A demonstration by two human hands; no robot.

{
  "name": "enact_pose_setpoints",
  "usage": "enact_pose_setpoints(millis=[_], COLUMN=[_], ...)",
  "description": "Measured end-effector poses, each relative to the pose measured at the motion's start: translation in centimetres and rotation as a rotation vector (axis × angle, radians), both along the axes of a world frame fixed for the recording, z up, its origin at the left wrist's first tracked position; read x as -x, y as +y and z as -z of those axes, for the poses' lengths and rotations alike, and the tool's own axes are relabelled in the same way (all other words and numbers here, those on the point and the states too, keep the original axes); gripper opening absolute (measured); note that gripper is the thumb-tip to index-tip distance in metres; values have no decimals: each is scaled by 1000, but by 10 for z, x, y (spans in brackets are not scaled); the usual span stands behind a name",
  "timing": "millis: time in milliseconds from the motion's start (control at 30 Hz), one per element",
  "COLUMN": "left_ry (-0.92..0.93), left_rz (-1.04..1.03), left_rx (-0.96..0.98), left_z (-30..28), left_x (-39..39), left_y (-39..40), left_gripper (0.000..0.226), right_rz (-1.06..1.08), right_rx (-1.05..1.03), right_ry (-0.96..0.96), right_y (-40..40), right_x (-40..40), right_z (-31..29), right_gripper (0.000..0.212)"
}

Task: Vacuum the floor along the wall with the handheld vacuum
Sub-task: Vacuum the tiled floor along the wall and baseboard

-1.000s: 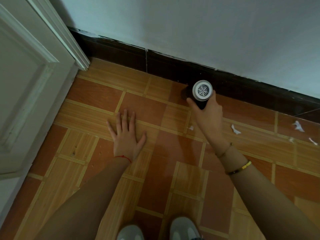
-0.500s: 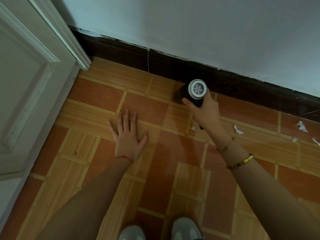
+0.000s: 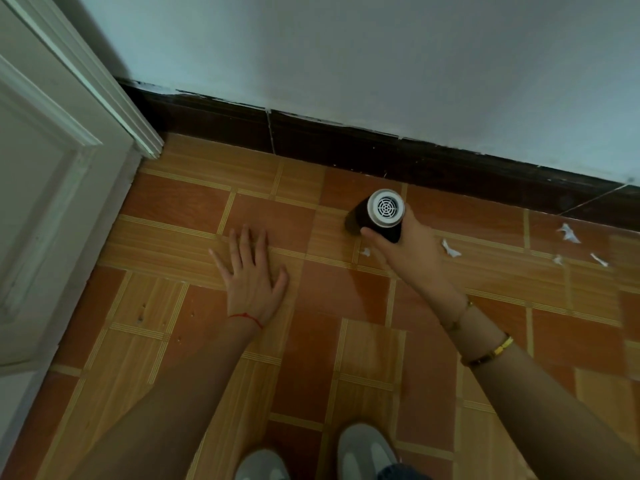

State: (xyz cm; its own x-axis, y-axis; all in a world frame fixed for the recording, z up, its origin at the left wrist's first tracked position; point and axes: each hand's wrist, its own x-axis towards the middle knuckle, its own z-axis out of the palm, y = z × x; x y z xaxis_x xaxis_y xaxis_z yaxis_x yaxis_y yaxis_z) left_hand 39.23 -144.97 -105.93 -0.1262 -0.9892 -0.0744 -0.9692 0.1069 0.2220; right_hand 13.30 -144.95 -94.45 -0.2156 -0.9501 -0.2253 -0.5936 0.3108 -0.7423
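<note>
Fingers: right hand [image 3: 407, 247] wraps the handheld vacuum [image 3: 381, 216], nozzle down at the floor.
Left hand [image 3: 252, 271]: flat, spread, empty, bracing.
Scraps [image 3: 450, 249]: right, near the baseboard [image 3: 346, 147].

The floor [image 3: 194, 209] of orange and wood-patterned tiles fills the lower frame. White paper scraps [image 3: 450, 249] lie at right centre, near the dark skirting. The left hand [image 3: 252, 275] presses flat at centre, and two grey shoes [image 3: 363, 448] stand at the bottom edge.

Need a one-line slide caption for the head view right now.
Right hand runs handheld vacuum along the baseboard; left hand flat on floor, paper scraps ahead.
</note>
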Motion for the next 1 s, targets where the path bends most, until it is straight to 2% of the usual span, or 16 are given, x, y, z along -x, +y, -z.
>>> enact_pose_setpoints(millis=[133,233,400,567,733,900,1000], left_ry=[17,1,-11,-9,10,18,10], left_rz=[169,213,210,206,206,213,211], left_rx=[-36,-46,-41,-36,-22,-2,-4], left_z=[-5,-2,7,7,8,8,8], left_x=[30,51,59,58,58,57,57], left_y=[8,11,14,15,16,16,15], left_gripper=[71,70,70,69,70,71,71], right_rz=[64,54,17,73,-33,82,53], right_rx=[18,17,-25,15,-52,-6,9], right_ry=[12,71,51,73,15,44,11], right_y=[15,29,46,51,53,44,36], right_x=[18,22,21,26,20,13,8], right_z=[-1,0,7,7,6,7,8], right_gripper=[70,68,65,64,68,69,70])
